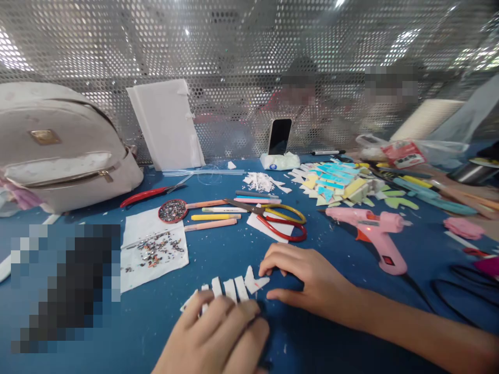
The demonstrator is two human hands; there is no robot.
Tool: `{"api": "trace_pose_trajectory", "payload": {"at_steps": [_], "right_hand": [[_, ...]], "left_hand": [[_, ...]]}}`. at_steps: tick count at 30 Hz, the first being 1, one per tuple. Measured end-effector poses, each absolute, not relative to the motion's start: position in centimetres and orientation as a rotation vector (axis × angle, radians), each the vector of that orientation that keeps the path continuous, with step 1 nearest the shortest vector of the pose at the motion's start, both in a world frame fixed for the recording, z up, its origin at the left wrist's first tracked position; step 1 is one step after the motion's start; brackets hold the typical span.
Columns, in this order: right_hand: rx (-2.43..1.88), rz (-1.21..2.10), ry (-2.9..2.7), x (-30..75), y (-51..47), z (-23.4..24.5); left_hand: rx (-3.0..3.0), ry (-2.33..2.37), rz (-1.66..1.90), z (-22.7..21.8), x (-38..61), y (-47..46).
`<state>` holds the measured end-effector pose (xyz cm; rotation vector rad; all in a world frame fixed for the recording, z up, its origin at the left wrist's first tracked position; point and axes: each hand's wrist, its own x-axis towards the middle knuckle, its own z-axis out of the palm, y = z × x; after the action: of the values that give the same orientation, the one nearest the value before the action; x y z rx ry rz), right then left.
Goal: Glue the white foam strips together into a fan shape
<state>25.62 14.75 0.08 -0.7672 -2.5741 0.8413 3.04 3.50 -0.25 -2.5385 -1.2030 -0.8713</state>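
Note:
A row of small white foam strips (230,289) lies on the blue table (218,244) near the front edge. My left hand (218,335) rests on the near ends of the strips with its fingers curled and pressed down on them. My right hand (304,278) comes in from the right, fingers bent, its fingertips touching a small angular white piece (253,281) at the right end of the row. The thumb lies flat on the table below that piece.
Red-and-yellow scissors (278,221), several pens (218,213), a round dish of glitter (172,210) and a white sheet with sequins (152,252) lie behind the hands. A pink glue gun (374,231) sits right, coloured foam scraps (335,182) beyond. A beige backpack (58,145) stands left.

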Motion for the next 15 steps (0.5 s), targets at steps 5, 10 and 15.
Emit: {"api": "trace_pose_trajectory", "payload": {"at_steps": [5,10,15], "right_hand": [[-0.785,0.793,-2.597,25.6,14.6,0.3],[-0.791,0.773,-2.621,25.6,14.4,0.5],[-0.755,0.751,-2.627,25.7,14.3,0.4]], "left_hand": [[-2.609,-1.498,-0.95,0.0,2.5,5.0],[-2.663,-1.636,-0.808,0.0,2.7,5.1],[-2.701,-1.667,-0.684,0.4,3.0,5.2]]}}
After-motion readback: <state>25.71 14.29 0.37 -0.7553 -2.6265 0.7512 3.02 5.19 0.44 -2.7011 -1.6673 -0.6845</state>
